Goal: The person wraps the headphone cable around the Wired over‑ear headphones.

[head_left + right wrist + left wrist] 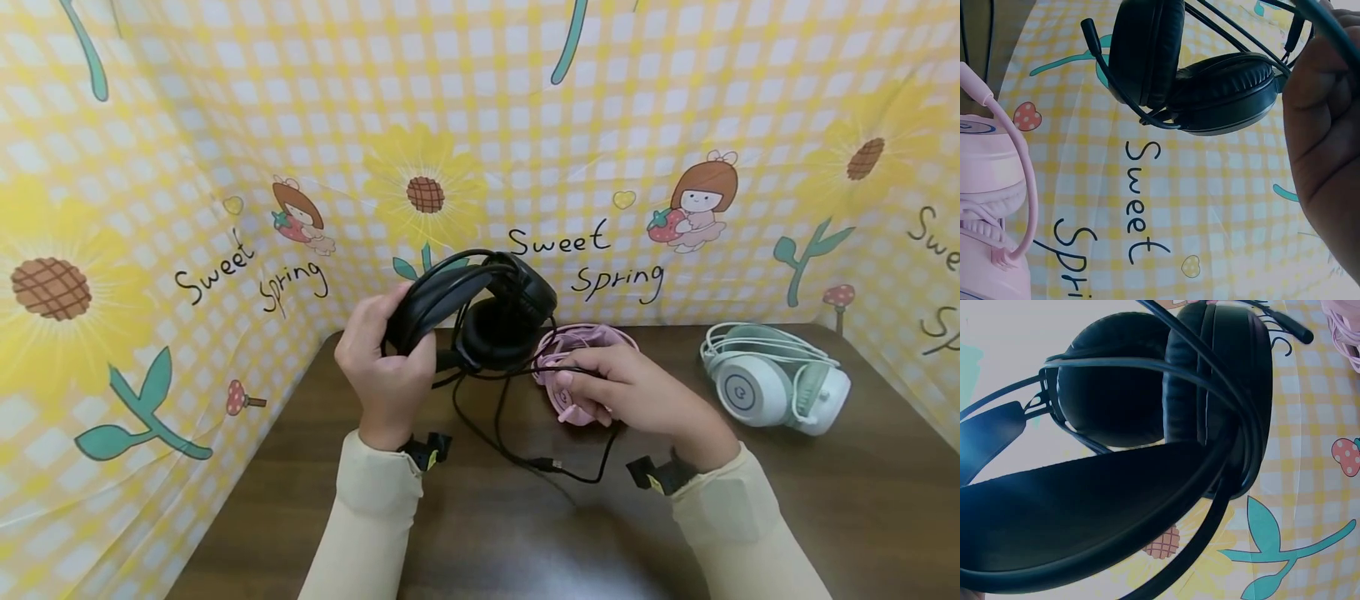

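A black headset is held up above the table by my left hand, which grips its padded headband. In the left wrist view its two ear cushions and a thin microphone boom show close up. My right hand pinches the headset's black cable between thumb and fingers. The rest of the cable hangs in loops, and its USB plug is low between the hands. The right wrist view shows the right hand beside the cable, with the headset's ear cups further off.
Behind my right hand sits a pink headset, partly covered by it. A white and green headset lies at the right on the brown wooden table. Yellow checked cloth walls the back and sides.
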The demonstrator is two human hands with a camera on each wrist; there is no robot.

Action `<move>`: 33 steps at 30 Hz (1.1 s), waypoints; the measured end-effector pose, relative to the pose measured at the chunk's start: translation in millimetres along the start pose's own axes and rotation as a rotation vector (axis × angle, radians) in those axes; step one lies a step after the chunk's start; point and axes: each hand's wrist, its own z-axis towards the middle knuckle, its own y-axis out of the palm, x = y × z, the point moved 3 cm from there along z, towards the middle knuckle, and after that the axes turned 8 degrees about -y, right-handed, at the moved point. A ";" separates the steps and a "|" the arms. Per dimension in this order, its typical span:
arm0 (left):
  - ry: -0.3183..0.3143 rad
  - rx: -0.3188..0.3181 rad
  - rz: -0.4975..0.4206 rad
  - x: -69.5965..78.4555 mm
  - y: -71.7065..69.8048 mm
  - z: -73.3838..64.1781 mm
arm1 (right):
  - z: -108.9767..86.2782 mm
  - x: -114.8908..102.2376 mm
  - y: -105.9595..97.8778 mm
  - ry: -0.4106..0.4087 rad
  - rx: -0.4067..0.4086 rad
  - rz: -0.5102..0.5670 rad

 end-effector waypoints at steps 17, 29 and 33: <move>0.064 -0.205 -0.010 -18.1 0.6 -7.7 | -3.3 -2.6 -4.0 -0.004 0.048 -0.031; 0.166 -0.322 -0.039 -8.7 3.8 -6.8 | -6.4 -6.2 -9.3 -0.032 0.087 -0.022; 0.172 -0.333 -0.032 -7.9 2.6 -7.9 | -5.7 -6.4 -8.8 -0.033 0.075 -0.017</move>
